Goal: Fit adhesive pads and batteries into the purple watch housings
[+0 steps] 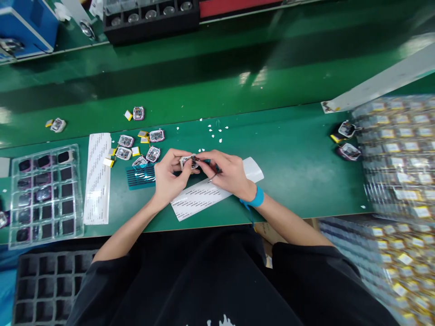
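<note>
Between the fingers and thumb of my left hand (171,177) is a small white-rimmed watch case (185,161), its inner electronics facing up. My right hand (231,171) meets it from the right, thumb and forefinger pinched at a small dark part (196,160) on the case's edge. A thin metal tool (214,176), perhaps tweezers, pokes out from under the right-hand fingers. Beneath both hands lies a white label strip (200,199) printed with rows of marks. Left of my hands sit several open watch cases (123,153) with wired yellow-and-white batteries (135,151).
A dark striped sheet (142,177) and another label strip (97,181) lie leftward. Beyond is a clear compartment tray (75,190) of watch parts. Small white stickers (213,136) dot the green bench. Stacked clear trays (401,149) stand right, beside two watch cases (350,152).
</note>
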`<state>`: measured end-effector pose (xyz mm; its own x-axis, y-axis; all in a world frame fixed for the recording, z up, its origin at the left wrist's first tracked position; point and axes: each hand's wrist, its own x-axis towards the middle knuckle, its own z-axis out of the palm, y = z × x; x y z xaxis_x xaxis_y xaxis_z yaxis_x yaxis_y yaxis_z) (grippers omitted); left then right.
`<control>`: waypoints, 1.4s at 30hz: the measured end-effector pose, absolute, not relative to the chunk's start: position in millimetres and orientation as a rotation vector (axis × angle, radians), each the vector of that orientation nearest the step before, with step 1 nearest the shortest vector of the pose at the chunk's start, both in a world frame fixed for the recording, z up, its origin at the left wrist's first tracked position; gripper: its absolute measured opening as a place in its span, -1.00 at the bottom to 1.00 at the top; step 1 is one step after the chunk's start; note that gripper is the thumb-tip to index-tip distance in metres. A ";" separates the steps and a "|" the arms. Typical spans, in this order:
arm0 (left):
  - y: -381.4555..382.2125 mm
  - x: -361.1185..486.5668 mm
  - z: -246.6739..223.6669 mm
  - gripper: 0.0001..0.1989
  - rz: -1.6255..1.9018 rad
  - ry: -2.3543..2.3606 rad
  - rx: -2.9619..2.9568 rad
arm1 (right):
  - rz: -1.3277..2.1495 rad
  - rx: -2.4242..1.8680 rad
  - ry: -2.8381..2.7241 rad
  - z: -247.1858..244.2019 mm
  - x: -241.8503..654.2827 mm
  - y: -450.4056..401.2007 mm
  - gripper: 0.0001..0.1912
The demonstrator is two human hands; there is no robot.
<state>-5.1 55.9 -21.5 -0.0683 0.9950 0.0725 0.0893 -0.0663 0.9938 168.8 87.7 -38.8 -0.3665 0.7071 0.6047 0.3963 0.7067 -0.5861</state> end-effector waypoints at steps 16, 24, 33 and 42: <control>56.6 -4.3 -18.7 -0.71 1.122 1.156 1.142 | 0.486 -0.898 -1.867 -31.6 172.1 87.9 -0.85; 60.4 -7.9 -16.5 -0.66 1.080 1.088 1.002 | 0.337 -0.818 -1.966 -36.8 174.2 90.7 -0.79; 61.7 -11.3 -18.7 -0.72 1.020 0.975 0.874 | 0.282 -0.785 -2.125 -39.9 182.7 93.3 -0.75; 61.9 -7.2 -16.7 -0.70 1.013 1.017 0.842 | 0.082 -1.251 -2.069 -45.3 186.7 102.1 -0.54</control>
